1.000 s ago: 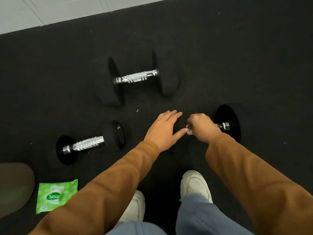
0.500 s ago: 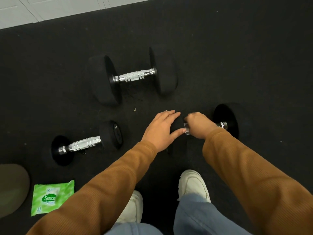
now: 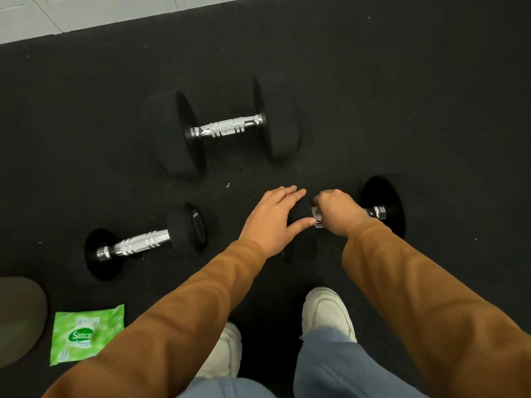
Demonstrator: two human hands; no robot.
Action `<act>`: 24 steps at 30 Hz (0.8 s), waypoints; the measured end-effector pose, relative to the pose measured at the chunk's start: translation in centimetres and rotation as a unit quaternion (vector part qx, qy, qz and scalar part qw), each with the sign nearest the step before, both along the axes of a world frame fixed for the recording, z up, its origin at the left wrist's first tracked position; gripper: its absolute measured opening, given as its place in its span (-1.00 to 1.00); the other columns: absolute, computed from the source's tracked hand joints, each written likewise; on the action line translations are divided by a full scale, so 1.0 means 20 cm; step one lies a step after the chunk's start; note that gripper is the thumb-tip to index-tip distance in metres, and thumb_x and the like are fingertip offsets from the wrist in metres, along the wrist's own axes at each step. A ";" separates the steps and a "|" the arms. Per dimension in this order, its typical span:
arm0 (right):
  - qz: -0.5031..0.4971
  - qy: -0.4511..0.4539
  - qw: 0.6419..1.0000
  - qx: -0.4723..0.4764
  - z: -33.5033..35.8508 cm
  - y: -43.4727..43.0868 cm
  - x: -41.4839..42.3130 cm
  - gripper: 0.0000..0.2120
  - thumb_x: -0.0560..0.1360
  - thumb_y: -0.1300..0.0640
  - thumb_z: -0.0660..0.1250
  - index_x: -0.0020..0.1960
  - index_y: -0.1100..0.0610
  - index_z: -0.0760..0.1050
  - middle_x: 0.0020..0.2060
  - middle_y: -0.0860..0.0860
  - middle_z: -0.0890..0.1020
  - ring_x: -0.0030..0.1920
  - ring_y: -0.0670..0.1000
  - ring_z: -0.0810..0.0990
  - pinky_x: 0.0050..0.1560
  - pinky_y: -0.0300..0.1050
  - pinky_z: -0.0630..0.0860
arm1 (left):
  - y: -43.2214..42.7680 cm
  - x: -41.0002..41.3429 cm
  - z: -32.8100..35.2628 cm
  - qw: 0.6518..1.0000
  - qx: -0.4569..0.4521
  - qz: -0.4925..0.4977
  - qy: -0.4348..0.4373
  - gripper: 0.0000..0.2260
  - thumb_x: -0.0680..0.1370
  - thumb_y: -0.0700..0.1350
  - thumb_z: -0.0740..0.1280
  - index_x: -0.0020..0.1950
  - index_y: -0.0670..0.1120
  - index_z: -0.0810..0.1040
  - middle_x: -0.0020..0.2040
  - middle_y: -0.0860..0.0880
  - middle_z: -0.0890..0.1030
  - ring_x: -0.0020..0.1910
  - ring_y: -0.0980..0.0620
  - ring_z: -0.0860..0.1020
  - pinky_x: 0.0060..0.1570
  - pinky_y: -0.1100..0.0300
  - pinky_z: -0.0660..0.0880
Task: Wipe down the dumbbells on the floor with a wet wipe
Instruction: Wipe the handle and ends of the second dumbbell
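Three black dumbbells with chrome handles lie on the dark floor. My right hand curls round the handle of the nearest dumbbell, with a bit of white wet wipe showing at its fingers. My left hand rests with straight fingers on that dumbbell's left head, thumb spread below it. A large dumbbell lies farther back. A small dumbbell lies to the left.
A green wet-wipe pack lies on the floor at the lower left, beside a rounded olive object at the frame's edge. My white shoes stand just behind the near dumbbell. White floor tiles border the mat at the back.
Both hands stay on the near dumbbell. The right hand has shifted very slightly along the handle. The view has drifted a little.
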State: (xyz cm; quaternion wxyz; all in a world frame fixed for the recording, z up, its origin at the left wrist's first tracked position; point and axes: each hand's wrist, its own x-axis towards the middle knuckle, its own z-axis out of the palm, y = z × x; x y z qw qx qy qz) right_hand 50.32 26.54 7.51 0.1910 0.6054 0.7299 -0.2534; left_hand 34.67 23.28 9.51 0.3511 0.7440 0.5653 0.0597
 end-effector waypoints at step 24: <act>0.036 0.078 0.995 0.057 0.02 -0.07 0.07 -0.75 0.48 0.24 0.34 0.16 0.11 0.53 0.08 0.02 0.51 0.12 0.03 0.51 0.12 -0.09 0.49 | 0.01 0.00 0.00 1.000 -0.016 0.011 -0.006 -0.42 0.51 0.16 0.26 0.48 0.06 0.19 0.48 0.06 0.23 0.47 0.07 0.11 0.45 0.10 0.10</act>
